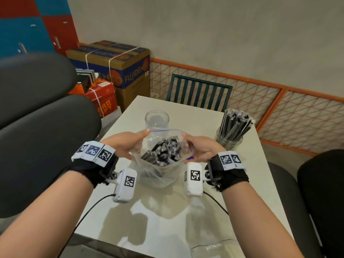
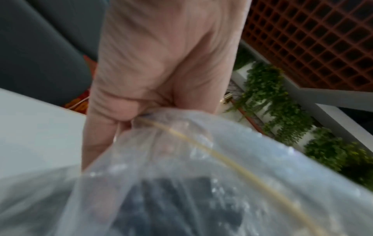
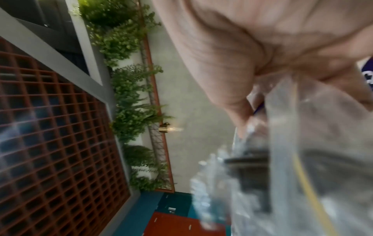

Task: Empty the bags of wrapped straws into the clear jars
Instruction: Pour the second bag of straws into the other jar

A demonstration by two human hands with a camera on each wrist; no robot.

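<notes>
So both hands are on the clear zip bag (image 1: 162,164), holding its mouth wide open: left hand (image 1: 126,144) pinches the left edge, right hand (image 1: 201,148) pinches the right. The wrapped black straws (image 1: 163,151) sit inside, above the white table (image 1: 186,211). Empty jar (image 1: 157,120) just behind, filled jar (image 1: 229,139) off right.

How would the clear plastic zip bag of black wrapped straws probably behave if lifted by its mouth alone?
The clear plastic zip bag would probably sag: its thin film looks crumpled and slack below the left hand and right hand. The black wrapped straws lie loose inside, so they would likely shift. It probably feels light.
</notes>
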